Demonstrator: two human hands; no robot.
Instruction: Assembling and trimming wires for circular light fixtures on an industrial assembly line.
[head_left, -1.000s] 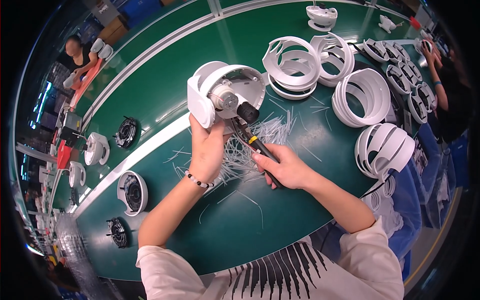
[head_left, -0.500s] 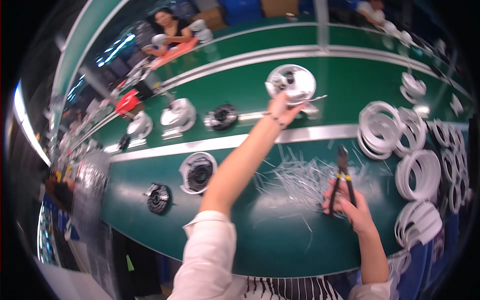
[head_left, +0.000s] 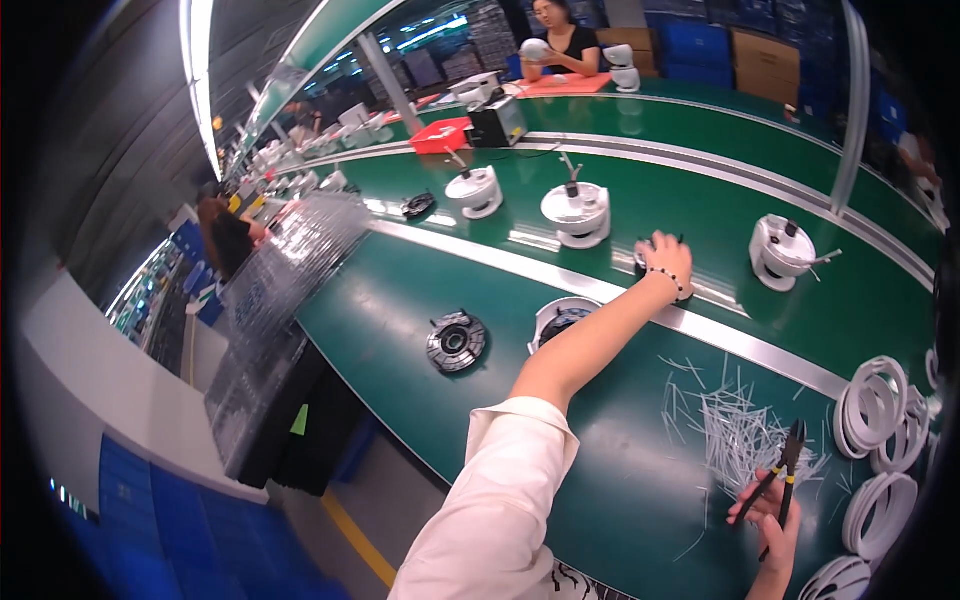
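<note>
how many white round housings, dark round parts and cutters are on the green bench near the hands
white round housings: 4
dark round parts: 3, one under the left hand
cutters: 1, in the right hand
total: 8

Left hand outstretched at twelve o'clock, on a dark part; right hand gripping cutters at five.

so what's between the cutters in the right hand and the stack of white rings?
Head view: a scatter of thin white clippings on the green table, between the cutters and white rings.
</note>
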